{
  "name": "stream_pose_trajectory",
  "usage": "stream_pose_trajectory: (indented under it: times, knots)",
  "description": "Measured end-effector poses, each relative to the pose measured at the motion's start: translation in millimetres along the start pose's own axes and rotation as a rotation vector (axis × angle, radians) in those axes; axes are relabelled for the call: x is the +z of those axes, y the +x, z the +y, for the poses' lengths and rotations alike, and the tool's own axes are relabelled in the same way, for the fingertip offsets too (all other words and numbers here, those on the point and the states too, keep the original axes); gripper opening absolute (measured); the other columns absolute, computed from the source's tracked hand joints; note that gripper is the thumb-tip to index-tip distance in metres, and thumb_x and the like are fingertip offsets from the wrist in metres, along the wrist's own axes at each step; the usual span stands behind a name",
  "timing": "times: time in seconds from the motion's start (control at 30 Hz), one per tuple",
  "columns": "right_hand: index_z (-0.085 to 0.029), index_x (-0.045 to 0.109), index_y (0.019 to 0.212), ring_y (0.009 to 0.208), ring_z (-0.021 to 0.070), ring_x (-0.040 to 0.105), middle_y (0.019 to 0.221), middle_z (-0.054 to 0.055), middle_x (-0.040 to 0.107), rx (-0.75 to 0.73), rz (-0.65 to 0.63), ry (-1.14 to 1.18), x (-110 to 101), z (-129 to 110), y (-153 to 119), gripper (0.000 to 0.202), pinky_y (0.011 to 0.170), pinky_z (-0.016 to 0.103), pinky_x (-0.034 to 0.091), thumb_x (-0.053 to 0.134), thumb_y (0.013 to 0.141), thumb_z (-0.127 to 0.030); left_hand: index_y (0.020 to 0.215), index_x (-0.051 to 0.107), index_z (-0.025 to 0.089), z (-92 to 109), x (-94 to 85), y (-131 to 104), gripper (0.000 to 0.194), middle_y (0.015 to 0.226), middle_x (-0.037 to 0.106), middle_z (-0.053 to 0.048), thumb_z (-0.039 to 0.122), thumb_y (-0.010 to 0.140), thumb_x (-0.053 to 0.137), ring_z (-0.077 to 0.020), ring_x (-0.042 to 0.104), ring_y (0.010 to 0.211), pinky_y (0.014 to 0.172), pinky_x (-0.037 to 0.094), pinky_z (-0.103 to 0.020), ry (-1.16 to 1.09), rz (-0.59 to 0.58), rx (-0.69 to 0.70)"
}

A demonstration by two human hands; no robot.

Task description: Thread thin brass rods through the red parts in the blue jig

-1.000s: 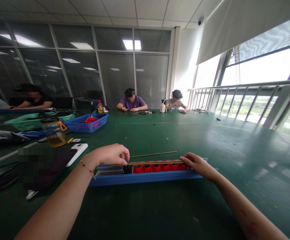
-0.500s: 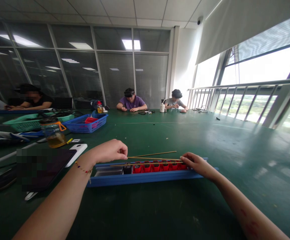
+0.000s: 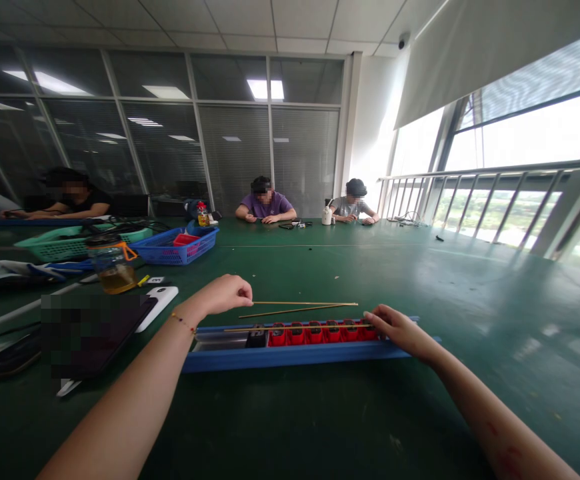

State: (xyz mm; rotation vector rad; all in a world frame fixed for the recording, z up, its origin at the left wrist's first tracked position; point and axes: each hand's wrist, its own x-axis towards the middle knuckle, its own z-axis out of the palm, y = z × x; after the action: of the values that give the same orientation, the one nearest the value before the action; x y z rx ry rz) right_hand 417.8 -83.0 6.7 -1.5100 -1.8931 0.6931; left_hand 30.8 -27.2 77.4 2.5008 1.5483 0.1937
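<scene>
My left hand [image 3: 227, 294] pinches the left end of a thin tan stick [image 3: 303, 304] beyond the blue tray. A second stick [image 3: 275, 313] lies on the table, its right end close to the held one. The long blue tray [image 3: 295, 358] holds a row of several red blocks [image 3: 315, 333] with dark tops, a black block [image 3: 257, 337] and a bare grey strip at the left. Another stick [image 3: 250, 329] runs lengthwise over the blocks. At the tray's right end, my right hand [image 3: 393, 325] has its fingertips closed on that stick's right end.
On the left are a tablet [image 3: 103, 333], a white object [image 3: 157, 308], a jar [image 3: 113, 267], a blue basket [image 3: 177, 248] and a green basket [image 3: 57, 247]. People sit across the green table [image 3: 470, 300], near a white bottle [image 3: 327, 215].
My left hand has moved slightly up, and its stick has shifted away from the tray and from my right hand toward the stick on the table. My right hand stays at the tray's right end.
</scene>
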Motion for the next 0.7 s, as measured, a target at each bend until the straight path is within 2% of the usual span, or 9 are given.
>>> stream_pose_trajectory:
  times: [0.1,0.17,0.37,0.57,0.7]
  knots:
    - [-0.020,0.053,0.079,0.061,0.0140,0.053,0.067,0.000,0.058,0.003,-0.006,-0.015,-0.2,-0.6,-0.4,0.039,0.053,0.023,0.040,0.042,0.078,-0.057,0.072,0.066,0.022,-7.4,23.4,13.3,0.022,0.072,0.066,0.000,0.039,0.068,0.054,-0.0128,0.058,0.065,0.054,0.037,-0.019,0.002,-0.085,-0.003]
    - [-0.020,0.053,0.079,0.061,0.0138,0.053,0.067,0.000,0.058,-0.003,-0.007,-0.028,0.2,0.5,0.2,0.039,0.053,0.023,0.040,0.041,0.078,-0.057,0.071,0.066,0.022,-12.2,37.3,20.3,0.020,0.072,0.066,0.000,0.038,0.067,0.055,-0.0126,0.059,0.065,0.054,0.038,-0.019,0.012,-0.102,-0.014]
    - [-0.020,0.054,0.078,0.058,0.0131,0.051,0.063,-0.001,0.056,-0.010,0.000,-0.037,1.2,2.0,1.1,0.039,0.051,0.023,0.039,0.043,0.076,-0.057,0.069,0.064,0.020,-21.0,59.0,29.8,0.016,0.077,0.066,-0.001,0.036,0.067,0.059,-0.0129,0.059,0.067,0.054,0.039,-0.019,0.062,-0.044,-0.122]
    - [-0.020,0.053,0.077,0.059,0.0137,0.051,0.065,-0.001,0.057,-0.018,-0.001,-0.038,0.4,-0.9,0.0,0.038,0.052,0.023,0.039,0.043,0.076,-0.057,0.070,0.062,0.020,-20.3,60.2,30.3,0.017,0.080,0.066,-0.003,0.037,0.067,0.059,-0.0147,0.059,0.069,0.054,0.039,-0.021,0.092,0.012,-0.160]
    - [-0.020,0.052,0.076,0.059,0.0135,0.050,0.065,-0.001,0.056,-0.015,-0.006,-0.046,0.6,-0.6,0.2,0.038,0.051,0.023,0.038,0.043,0.076,-0.057,0.074,0.063,0.021,-7.4,35.9,19.7,0.025,0.082,0.066,-0.003,0.044,0.072,0.052,-0.0155,0.059,0.073,0.059,0.039,-0.022,0.077,0.051,-0.113]
